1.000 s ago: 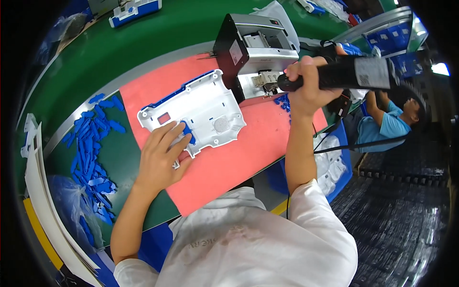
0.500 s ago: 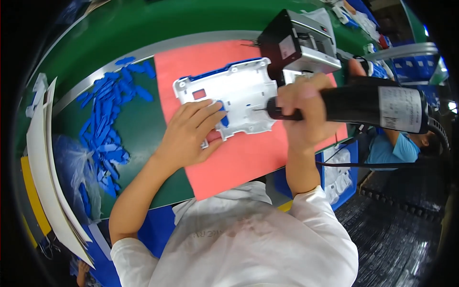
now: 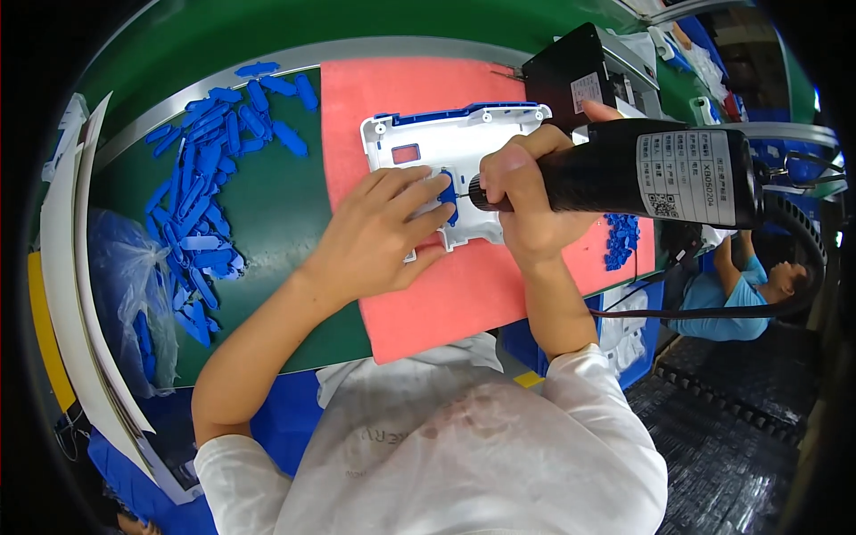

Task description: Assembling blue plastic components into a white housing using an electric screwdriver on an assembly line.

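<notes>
A white plastic housing (image 3: 486, 141) with a blue strip along its far edge lies hollow side up on a pink mat. My left hand (image 3: 379, 227) grips its near left part, fingertips pressing a small blue plastic piece (image 3: 448, 198) inside it and thumb by the near edge. In my right hand (image 3: 530, 192) is a black corded electric screwdriver (image 3: 606, 176), tilted nearly level, the fingers wrapped round its front end. Its thin bit points left and reaches the blue piece; whether it sits on a screw is too small to tell.
Loose blue plastic pieces (image 3: 201, 192) lie heaped on the green table at left, beside a clear plastic bag (image 3: 134, 294). Small blue parts (image 3: 621, 241) rest on the pink mat (image 3: 446, 321) at right. A black machine (image 3: 571, 76) stands behind. A person in blue (image 3: 736, 290) is at far right.
The screwdriver's bit has come left to the blue piece, and my right hand has moved with it. My left fingers have shifted onto the piece. The whole view has swung slightly.
</notes>
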The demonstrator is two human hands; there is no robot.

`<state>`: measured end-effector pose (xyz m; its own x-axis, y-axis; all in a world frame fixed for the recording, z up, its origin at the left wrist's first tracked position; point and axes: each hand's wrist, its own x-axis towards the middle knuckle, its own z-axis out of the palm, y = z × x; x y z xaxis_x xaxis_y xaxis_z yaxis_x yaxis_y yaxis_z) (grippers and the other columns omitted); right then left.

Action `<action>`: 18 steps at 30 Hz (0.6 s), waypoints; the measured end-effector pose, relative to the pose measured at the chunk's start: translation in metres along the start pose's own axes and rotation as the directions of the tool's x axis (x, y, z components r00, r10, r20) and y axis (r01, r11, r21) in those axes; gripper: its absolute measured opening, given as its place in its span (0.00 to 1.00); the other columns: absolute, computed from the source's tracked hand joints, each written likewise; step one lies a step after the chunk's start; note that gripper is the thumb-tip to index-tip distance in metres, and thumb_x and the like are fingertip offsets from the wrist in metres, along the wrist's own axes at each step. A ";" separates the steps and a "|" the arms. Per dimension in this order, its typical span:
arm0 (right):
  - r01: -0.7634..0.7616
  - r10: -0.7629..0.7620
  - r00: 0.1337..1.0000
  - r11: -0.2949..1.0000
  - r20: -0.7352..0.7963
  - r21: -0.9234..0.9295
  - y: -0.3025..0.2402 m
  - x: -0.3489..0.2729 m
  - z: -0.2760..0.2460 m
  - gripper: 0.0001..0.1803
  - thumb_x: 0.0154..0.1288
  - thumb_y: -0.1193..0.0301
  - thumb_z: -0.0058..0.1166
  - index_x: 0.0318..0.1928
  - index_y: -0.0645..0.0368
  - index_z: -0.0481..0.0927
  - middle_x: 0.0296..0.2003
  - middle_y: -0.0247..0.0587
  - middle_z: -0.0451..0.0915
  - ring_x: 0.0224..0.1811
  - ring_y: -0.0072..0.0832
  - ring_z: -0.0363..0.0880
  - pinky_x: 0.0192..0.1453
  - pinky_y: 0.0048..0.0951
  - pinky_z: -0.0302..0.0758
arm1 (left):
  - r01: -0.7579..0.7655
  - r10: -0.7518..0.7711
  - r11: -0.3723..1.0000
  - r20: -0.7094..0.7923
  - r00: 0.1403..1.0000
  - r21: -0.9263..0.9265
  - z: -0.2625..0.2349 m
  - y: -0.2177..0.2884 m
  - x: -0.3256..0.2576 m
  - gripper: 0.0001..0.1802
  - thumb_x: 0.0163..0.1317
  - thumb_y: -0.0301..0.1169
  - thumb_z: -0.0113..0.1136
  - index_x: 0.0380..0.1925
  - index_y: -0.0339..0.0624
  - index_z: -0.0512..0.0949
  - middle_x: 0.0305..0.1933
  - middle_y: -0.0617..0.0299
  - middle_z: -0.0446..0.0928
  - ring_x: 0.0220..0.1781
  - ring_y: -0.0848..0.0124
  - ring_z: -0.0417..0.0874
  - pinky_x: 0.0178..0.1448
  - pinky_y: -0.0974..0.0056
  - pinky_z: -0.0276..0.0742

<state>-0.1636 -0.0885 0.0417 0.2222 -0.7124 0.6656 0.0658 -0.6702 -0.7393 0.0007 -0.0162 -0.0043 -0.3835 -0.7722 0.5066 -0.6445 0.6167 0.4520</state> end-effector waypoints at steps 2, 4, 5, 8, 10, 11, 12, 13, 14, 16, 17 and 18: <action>-0.002 0.002 1.000 1.000 -0.002 0.001 0.002 -0.001 0.003 0.36 0.58 0.86 0.49 0.64 0.61 0.50 0.18 0.37 0.69 0.15 0.23 0.70 0.25 0.29 0.73 | 0.004 -0.004 1.000 0.003 1.000 -0.003 0.000 0.000 -0.001 0.20 0.44 0.34 0.69 0.39 0.40 0.82 0.55 0.56 0.75 0.58 0.56 0.75 0.59 0.53 0.73; -0.026 0.026 1.000 0.999 -0.009 0.032 0.004 -0.002 0.004 0.35 0.58 0.86 0.49 0.63 0.61 0.50 0.18 0.37 0.69 0.15 0.23 0.70 0.24 0.29 0.73 | 0.004 -0.004 1.000 0.001 1.000 0.003 0.001 0.000 -0.001 0.20 0.44 0.34 0.69 0.39 0.39 0.82 0.55 0.55 0.76 0.58 0.56 0.75 0.59 0.53 0.74; -0.028 0.028 1.000 0.999 -0.009 0.030 0.006 -0.002 0.002 0.35 0.58 0.86 0.49 0.63 0.61 0.50 0.18 0.37 0.69 0.15 0.23 0.70 0.24 0.29 0.73 | 0.004 -0.004 1.000 0.002 1.000 0.000 0.001 0.000 0.000 0.20 0.44 0.34 0.69 0.39 0.39 0.82 0.55 0.55 0.76 0.58 0.56 0.75 0.59 0.53 0.74; 0.025 -0.022 0.999 0.998 0.039 -0.061 0.015 -0.005 -0.004 0.33 0.59 0.86 0.49 0.62 0.61 0.50 0.18 0.37 0.69 0.15 0.23 0.70 0.24 0.29 0.72 | 0.003 -0.003 1.000 -0.007 1.000 0.000 0.002 -0.001 0.001 0.20 0.43 0.34 0.69 0.39 0.40 0.82 0.54 0.55 0.76 0.58 0.56 0.75 0.59 0.54 0.74; 0.133 -0.108 0.985 0.970 0.132 -0.201 0.018 -0.005 -0.005 0.32 0.60 0.85 0.48 0.62 0.60 0.50 0.18 0.37 0.69 0.15 0.22 0.69 0.24 0.29 0.72 | 0.016 -0.016 1.000 -0.003 1.000 0.011 0.001 0.001 0.001 0.20 0.43 0.34 0.69 0.39 0.40 0.82 0.55 0.56 0.76 0.58 0.57 0.75 0.59 0.54 0.74; 0.002 0.003 0.998 0.996 0.060 -0.084 0.011 -0.007 -0.005 0.33 0.61 0.84 0.48 0.63 0.57 0.49 0.18 0.37 0.69 0.14 0.22 0.67 0.23 0.29 0.72 | 0.021 -0.021 1.000 -0.004 1.000 0.014 0.001 0.000 0.001 0.20 0.43 0.34 0.69 0.39 0.40 0.82 0.55 0.56 0.76 0.58 0.57 0.75 0.59 0.54 0.74; -0.020 0.020 1.000 1.000 0.006 -0.015 0.004 -0.004 -0.006 0.34 0.62 0.83 0.49 0.64 0.56 0.49 0.18 0.37 0.68 0.14 0.22 0.66 0.23 0.29 0.71 | 0.023 -0.023 1.000 0.012 1.000 0.000 0.001 0.000 0.001 0.21 0.43 0.33 0.70 0.41 0.40 0.82 0.56 0.55 0.76 0.59 0.55 0.75 0.57 0.53 0.74; -0.038 0.040 0.998 0.998 -0.048 0.052 -0.003 0.001 -0.005 0.35 0.62 0.83 0.49 0.65 0.55 0.48 0.18 0.36 0.68 0.13 0.22 0.65 0.22 0.29 0.71 | 0.022 -0.021 1.000 0.030 0.999 -0.016 0.001 -0.001 0.001 0.23 0.42 0.32 0.70 0.43 0.41 0.82 0.57 0.55 0.76 0.60 0.54 0.75 0.56 0.52 0.75; -0.027 0.031 0.997 0.998 -0.076 0.056 -0.007 0.004 -0.005 0.37 0.61 0.83 0.49 0.67 0.54 0.47 0.18 0.36 0.67 0.13 0.23 0.64 0.22 0.31 0.70 | 0.021 -0.021 1.000 0.028 0.999 -0.015 0.001 -0.001 0.000 0.23 0.42 0.32 0.70 0.43 0.41 0.82 0.57 0.55 0.76 0.60 0.54 0.75 0.56 0.52 0.75; 0.030 -0.017 0.993 0.994 -0.119 0.106 -0.019 0.008 -0.007 0.31 0.62 0.80 0.48 0.63 0.57 0.53 0.17 0.36 0.66 0.14 0.23 0.64 0.23 0.32 0.70 | 0.032 -0.032 0.999 0.025 0.999 -0.016 0.001 -0.001 0.001 0.23 0.41 0.31 0.71 0.43 0.41 0.82 0.57 0.55 0.76 0.60 0.54 0.75 0.56 0.52 0.75; 0.088 -0.063 0.984 0.984 -0.165 0.154 -0.023 0.011 -0.011 0.25 0.62 0.78 0.47 0.59 0.59 0.58 0.17 0.36 0.66 0.15 0.24 0.64 0.24 0.33 0.70 | 0.022 -0.022 1.000 0.020 1.000 -0.016 0.001 -0.002 0.002 0.23 0.41 0.31 0.71 0.43 0.41 0.82 0.57 0.55 0.76 0.60 0.54 0.75 0.56 0.52 0.75; 0.073 -0.053 0.971 0.994 -0.231 0.081 -0.021 0.013 -0.031 0.05 0.65 0.72 0.45 0.38 0.60 0.68 0.16 0.35 0.65 0.17 0.24 0.64 0.27 0.30 0.69 | 0.027 -0.027 0.999 0.013 1.000 -0.026 0.000 -0.003 0.002 0.23 0.41 0.31 0.71 0.43 0.41 0.82 0.57 0.54 0.76 0.60 0.54 0.76 0.56 0.52 0.75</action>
<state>-0.1917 -0.0904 0.0693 -0.0126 -0.7049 0.7092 0.1606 -0.7015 -0.6943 0.0015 -0.0194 -0.0046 -0.3747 -0.7902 0.4850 -0.6372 0.5995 0.4844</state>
